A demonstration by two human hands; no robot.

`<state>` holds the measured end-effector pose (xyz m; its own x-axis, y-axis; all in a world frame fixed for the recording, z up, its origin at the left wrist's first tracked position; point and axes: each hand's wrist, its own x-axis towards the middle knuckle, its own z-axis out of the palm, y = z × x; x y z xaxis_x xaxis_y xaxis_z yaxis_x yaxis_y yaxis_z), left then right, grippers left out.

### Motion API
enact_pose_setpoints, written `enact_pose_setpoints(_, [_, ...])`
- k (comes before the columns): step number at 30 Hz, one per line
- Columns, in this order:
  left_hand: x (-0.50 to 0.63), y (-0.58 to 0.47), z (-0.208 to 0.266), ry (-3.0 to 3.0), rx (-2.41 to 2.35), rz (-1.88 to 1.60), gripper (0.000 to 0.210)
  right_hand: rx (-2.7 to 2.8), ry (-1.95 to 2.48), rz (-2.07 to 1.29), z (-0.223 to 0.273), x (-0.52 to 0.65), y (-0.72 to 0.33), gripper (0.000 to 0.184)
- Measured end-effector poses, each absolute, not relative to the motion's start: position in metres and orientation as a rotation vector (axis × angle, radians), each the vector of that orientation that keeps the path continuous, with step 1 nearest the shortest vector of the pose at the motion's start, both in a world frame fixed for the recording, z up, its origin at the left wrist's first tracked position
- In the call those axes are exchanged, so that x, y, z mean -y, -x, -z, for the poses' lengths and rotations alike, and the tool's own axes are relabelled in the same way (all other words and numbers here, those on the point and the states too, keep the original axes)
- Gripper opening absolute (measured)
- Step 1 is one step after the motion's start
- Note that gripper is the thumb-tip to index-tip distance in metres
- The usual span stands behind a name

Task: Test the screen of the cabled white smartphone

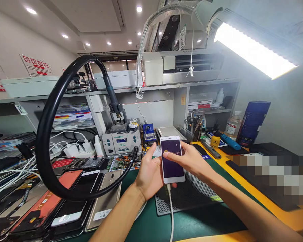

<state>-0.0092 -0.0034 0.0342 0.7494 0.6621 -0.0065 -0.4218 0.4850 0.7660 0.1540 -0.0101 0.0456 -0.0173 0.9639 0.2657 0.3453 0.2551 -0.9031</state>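
A white smartphone (173, 168) stands tilted toward me above the bench, its screen lit dark purple. My left hand (148, 173) supports it from the left and beneath, with fingers partly hidden behind it and the thumb pointing up. From the right, my right hand (190, 158) grips the phone's edge, its thumb resting on the upper left part of the screen; the other fingers are mostly hidden. A white charging cable (171, 211) is plugged into the phone's bottom end and runs down toward me. Below lies a dark perforated pad (166, 205) on the green mat (151, 225).
Several phones and phone parts lie at left, including a gold phone back (106, 193). A thick black hose (46, 134) loops over them from a hot-air station (121, 143). A bright lamp (252, 50) hangs upper right. Bottles, including a yellow one (215, 140), stand right.
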Motion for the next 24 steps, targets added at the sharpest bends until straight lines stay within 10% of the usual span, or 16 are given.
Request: enact_pose_setpoints(24, [0.0043,0.0078,-0.0318,-0.814,-0.351,-0.668,0.076,1.344,1.218,-0.73,-0.0548,0.0105,-0.155,0.044])
